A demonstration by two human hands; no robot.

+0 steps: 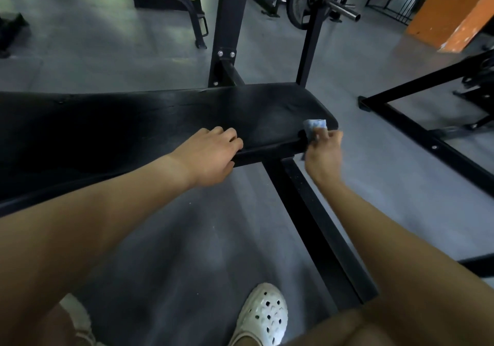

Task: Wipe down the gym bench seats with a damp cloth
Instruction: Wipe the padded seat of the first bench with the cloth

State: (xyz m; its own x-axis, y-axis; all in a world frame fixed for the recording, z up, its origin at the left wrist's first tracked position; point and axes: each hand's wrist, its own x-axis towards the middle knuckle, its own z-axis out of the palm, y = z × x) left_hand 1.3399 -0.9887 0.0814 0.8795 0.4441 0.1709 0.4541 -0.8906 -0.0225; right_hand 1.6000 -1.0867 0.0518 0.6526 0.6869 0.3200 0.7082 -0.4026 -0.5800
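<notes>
Fingers (pixel 331 135) of your right hand (pixel 324 156) pinch the blue cloth (pixel 315 125) at the near right corner of the black padded bench (pixel 160 121), your left hand (pixel 211 153) gripping its near edge; the cloth, probably soft, limp and light, is best held bunched.

Bare left hand (pixel 211 156), bare right hand (pixel 324 156); white clog (pixel 263 316) (perforated top).
</notes>
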